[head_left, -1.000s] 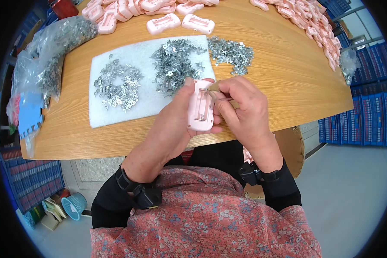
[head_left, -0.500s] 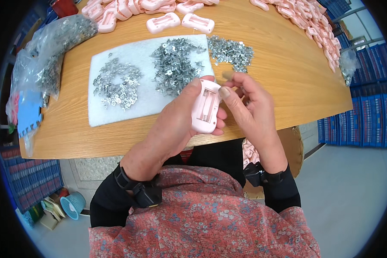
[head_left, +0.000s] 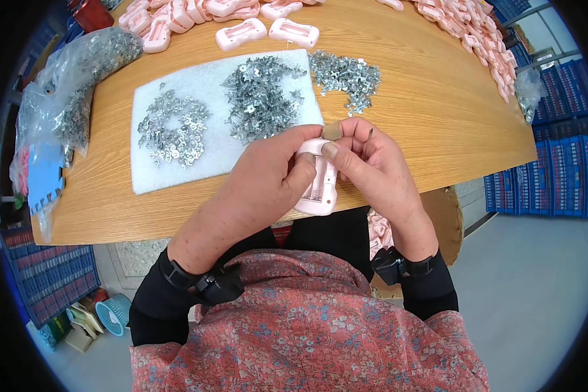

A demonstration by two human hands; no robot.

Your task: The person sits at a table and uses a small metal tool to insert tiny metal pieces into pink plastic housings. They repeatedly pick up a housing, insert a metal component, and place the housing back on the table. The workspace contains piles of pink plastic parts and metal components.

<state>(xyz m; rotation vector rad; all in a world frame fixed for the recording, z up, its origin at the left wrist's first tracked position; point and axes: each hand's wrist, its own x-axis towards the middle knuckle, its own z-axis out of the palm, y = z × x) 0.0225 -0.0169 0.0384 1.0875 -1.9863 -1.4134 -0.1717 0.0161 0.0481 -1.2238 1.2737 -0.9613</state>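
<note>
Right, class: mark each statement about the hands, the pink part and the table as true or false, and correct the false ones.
1. Both hands grip one pink plastic casing. True.
2. The white foam mat bears heaps of small metal pieces. True.
3. The left hand rests flat on the wooden table. False: it is wrapped around the casing, above the table's near edge.
4. The right hand holds a screwdriver. False: its fingers press on the casing; no such tool shows.
5. More pink casings lie beyond the mat. True.
</note>
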